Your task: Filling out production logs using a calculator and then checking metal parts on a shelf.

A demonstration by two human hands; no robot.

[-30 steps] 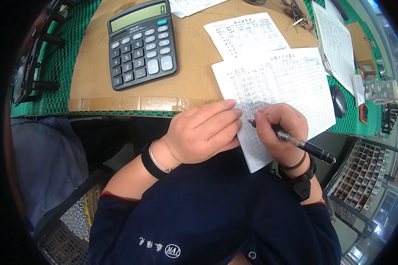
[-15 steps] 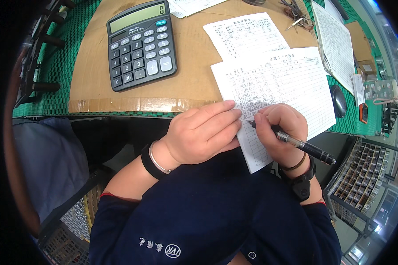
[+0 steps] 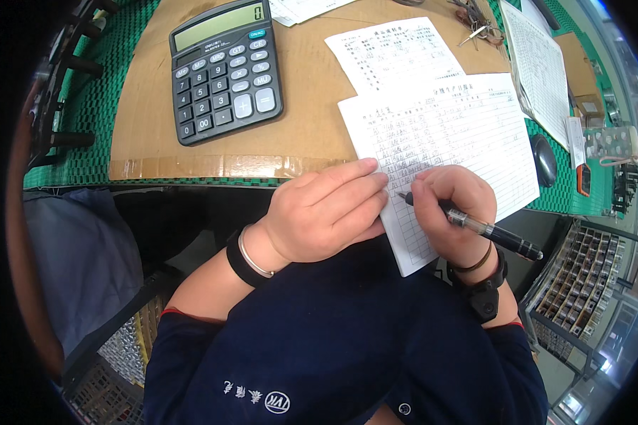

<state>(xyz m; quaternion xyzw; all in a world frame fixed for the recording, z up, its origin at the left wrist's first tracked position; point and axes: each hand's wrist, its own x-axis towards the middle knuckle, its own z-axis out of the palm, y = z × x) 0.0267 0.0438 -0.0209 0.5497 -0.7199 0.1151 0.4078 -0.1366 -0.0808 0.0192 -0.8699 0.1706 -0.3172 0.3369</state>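
Observation:
A pad of printed forms [image 3: 475, 134] lies tilted over the table's near edge, its upper rows filled with handwriting. My right hand [image 3: 455, 209] grips a black pen [image 3: 500, 237] with a clear section, its tip on the ruled rows near the pad's left side. Fingers of my left hand [image 3: 333, 209] lie stretched out and flat, side by side, their tips on the pad's left edge. Beneath the pad's far edge is another written sheet [image 3: 397, 57]. A black desk calculator [image 3: 227, 74] rests on the brown cardboard [image 3: 312, 92] to the left.
Keys [image 3: 478, 25] lie at the far right of the cardboard. Beyond the pad are a stack of written sheets [image 3: 535, 71], a black computer mouse [image 3: 543, 161] and a green mat [image 3: 567, 191]. Racks of metal parts [image 3: 578, 283] stand low on the right, with a crate [image 3: 110, 389] at lower left.
The pen and my right hand have shifted very slightly to the right along the row. My left hand stays in place on the pad.

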